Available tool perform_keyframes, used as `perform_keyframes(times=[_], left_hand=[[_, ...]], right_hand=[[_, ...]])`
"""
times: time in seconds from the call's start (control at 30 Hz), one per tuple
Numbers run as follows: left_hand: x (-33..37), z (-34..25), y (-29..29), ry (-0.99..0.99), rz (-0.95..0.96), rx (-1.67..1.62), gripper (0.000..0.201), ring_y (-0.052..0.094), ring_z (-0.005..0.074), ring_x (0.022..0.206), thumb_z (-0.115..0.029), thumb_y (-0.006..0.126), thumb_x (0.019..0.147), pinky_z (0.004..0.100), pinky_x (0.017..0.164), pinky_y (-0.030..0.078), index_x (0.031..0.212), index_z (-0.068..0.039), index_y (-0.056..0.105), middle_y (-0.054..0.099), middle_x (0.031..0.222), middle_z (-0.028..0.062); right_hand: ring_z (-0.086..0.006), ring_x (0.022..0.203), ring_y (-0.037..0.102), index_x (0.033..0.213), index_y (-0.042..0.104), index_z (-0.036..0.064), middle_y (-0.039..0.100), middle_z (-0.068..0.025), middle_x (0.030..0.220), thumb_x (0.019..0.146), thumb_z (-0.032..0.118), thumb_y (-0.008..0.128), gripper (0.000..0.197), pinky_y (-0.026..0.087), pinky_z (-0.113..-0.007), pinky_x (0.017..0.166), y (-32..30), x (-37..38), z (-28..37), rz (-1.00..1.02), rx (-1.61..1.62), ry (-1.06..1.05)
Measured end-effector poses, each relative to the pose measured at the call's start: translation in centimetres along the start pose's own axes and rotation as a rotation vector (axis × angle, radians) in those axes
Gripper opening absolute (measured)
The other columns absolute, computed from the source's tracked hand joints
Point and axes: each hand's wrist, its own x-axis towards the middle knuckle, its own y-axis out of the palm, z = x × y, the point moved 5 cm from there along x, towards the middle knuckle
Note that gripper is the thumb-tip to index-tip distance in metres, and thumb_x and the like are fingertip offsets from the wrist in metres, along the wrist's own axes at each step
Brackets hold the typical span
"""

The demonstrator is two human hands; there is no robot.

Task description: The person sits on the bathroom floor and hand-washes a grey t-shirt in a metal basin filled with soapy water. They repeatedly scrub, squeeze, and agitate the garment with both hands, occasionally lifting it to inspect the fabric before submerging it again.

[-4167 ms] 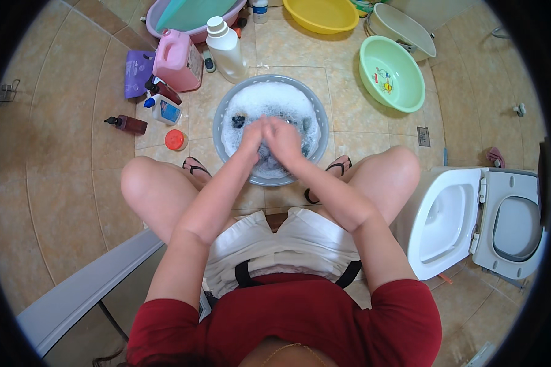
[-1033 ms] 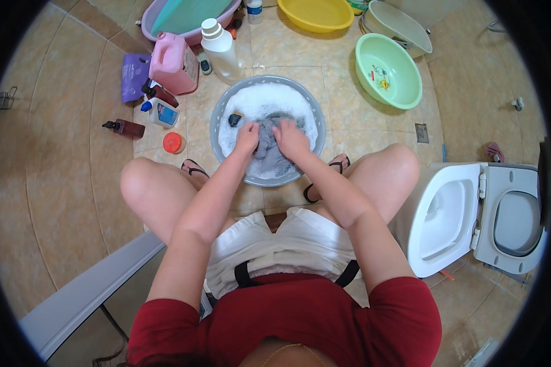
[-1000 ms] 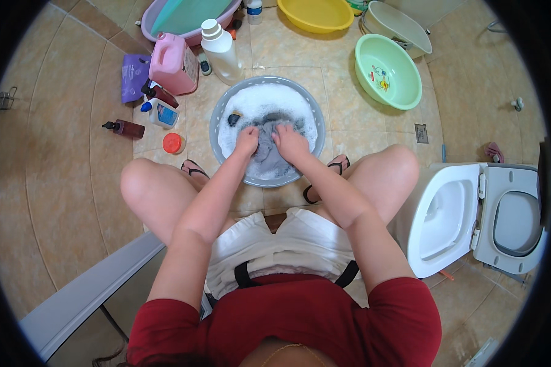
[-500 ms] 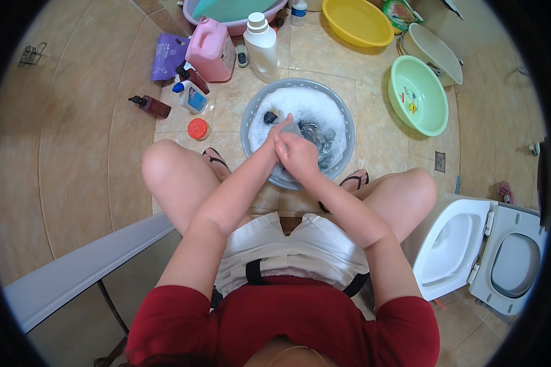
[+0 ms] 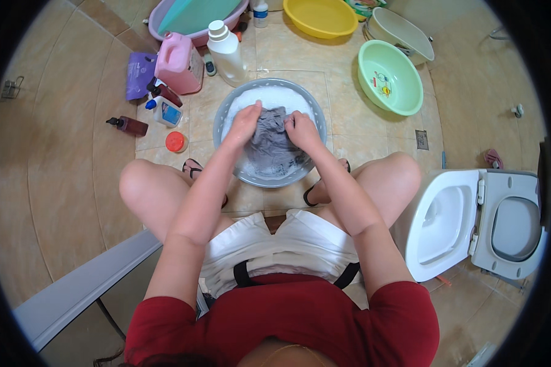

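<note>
A wet grey cloth (image 5: pixel 270 145) is stretched between my two hands over a round grey basin (image 5: pixel 320 125). White suds (image 5: pixel 274 95) show around the cloth inside the basin. My left hand (image 5: pixel 246 124) is closed on the cloth's left upper edge, thumb pointing up. On the opposite edge, my right hand (image 5: pixel 302 130) pinches the fabric with bent fingers. The lower part of the cloth hangs bunched into the basin, where a darker patch shows near the right rim.
Left of the basin stand a white bottle (image 5: pixel 227 56), a pink jug (image 5: pixel 179 64), a pump bottle (image 5: pixel 128 126) and a red-lidded jar (image 5: pixel 176 142). A green basin (image 5: pixel 390 78) and a yellow basin (image 5: pixel 321 17) lie beyond. A toilet (image 5: pixel 445 221) is at the right.
My hands were clasped together over the suds and are now apart. The grey cloth has come up out of the suds, spread between them. The view has shifted slightly right.
</note>
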Motion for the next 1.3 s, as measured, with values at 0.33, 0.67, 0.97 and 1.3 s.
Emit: perform_keyframes(times=[0.33,0.67,0.97,1.3], left_hand=[[-2.4,-3.5,0.2,0.383,0.119,0.351,0.039,0.056,0.0159,0.086,-0.03,0.065,0.08,0.0291,0.078,0.043,0.105,-0.001,0.055,0.061,0.091,0.0077],[-1.7,0.1,-1.6,-0.039,0.251,0.224,0.053,0.056,0.0145,0.093,-0.031,0.068,0.078,0.028,0.078,0.045,0.117,0.0,0.05,0.059,0.106,0.0076],[0.5,2.7,-3.4,-0.05,-0.238,0.165,0.039,0.053,0.0245,0.105,-0.025,0.055,0.086,0.0338,0.087,0.044,0.117,-0.002,0.048,0.056,0.11,0.0168],[0.7,10.9,1.3,0.098,0.056,0.974,0.032,0.054,0.0422,0.095,-0.014,0.043,0.084,0.0437,0.084,0.044,0.113,-0.009,0.057,0.056,0.106,0.024]], right_hand=[[-0.0308,0.085,0.06,0.104,0.057,-0.0006,0.062,-0.0182,0.09,0.077,0.024,0.067,0.038,0.046,-0.035,0.075,-5.0,-1.5,5.3,0.087,0.228,-0.364],[-0.0247,0.073,0.062,0.093,0.06,-0.0006,0.064,-0.0168,0.08,0.077,0.033,0.066,0.037,0.048,-0.032,0.067,-7.9,0.4,0.0,-0.286,0.438,-0.045],[-0.0371,0.088,0.059,0.116,0.046,0.008,0.061,-0.023,0.092,0.08,0.029,0.061,0.045,0.046,-0.04,0.077,-2.1,0.5,-1.7,-0.016,0.261,-0.068],[-0.0315,0.097,0.055,0.114,0.052,0.0121,0.053,-0.0123,0.106,0.081,0.018,0.056,0.034,0.048,-0.041,0.077,4.0,-3.7,-0.5,0.253,-0.344,-0.206]])
